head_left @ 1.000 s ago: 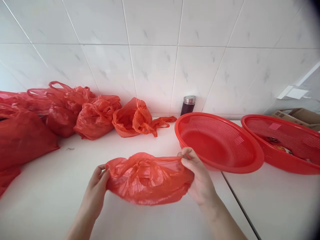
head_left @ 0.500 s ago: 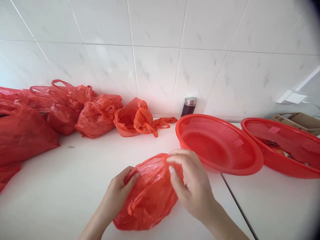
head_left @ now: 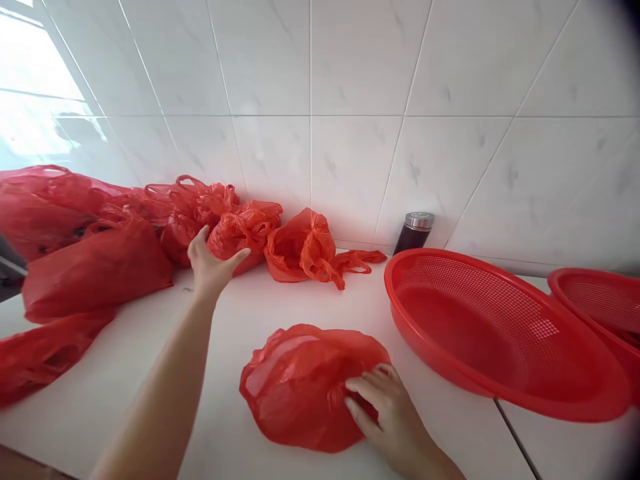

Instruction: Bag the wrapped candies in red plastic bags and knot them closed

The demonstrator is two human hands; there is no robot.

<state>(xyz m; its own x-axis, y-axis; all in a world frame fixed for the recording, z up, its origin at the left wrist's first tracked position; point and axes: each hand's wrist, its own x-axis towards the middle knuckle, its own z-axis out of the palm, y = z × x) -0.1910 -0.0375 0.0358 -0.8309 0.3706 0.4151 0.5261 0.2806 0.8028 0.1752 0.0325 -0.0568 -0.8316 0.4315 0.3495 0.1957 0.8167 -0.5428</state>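
A crumpled red plastic bag [head_left: 300, 393] lies on the table in front of me, its mouth partly folded over. My right hand [head_left: 387, 410] is at the bag's right side, with its fingers curled on the film. My left hand [head_left: 213, 263] is stretched out to the back left, thumb and fingers spread and holding nothing. Just beyond it stands a filled red bag [head_left: 245, 230] with a bunched top. I cannot tell whether the fingers touch it. An opened red bag [head_left: 300, 247] sits to the right of that one.
More red bags [head_left: 100, 267] line the left side. A perforated red basket [head_left: 450, 320] stands on the right, with a second red basket [head_left: 590, 293] beyond it. A dark flask [head_left: 414, 233] with a silver lid leans near the tiled wall [head_left: 360, 67].
My left hand has let go of the crumpled bag and moved to the back left, opening its fingers. That bag now lies lower and flatter. The view has swung left.
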